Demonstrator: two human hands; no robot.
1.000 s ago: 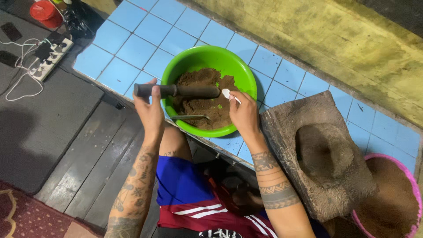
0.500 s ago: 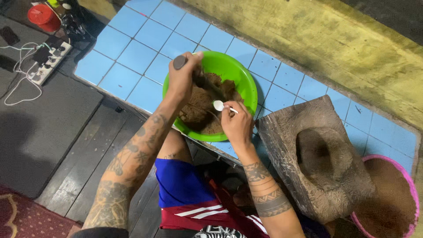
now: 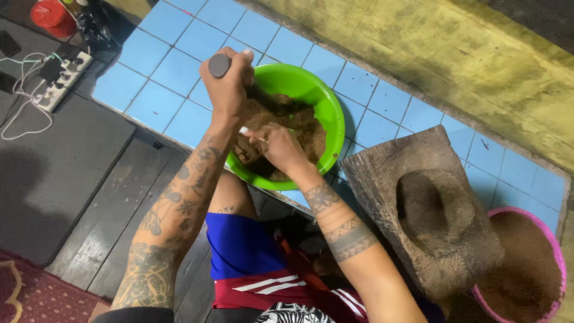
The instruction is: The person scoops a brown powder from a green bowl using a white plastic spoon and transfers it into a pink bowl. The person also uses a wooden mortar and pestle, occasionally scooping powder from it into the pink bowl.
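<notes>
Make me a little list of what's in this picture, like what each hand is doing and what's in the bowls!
left hand: gripped around a dark pestle, held upright over the bowl
right hand: in the bowl, pinching a small white spoon
green bowl: on the blue tiles, holds a brown crumbly mash
blue tiled counter: under the bowl
wooden mortar: right of the bowl, hollow in the middle
pink tub: far right, full of brown powder
power strip: on the floor, cables plugged in
</notes>
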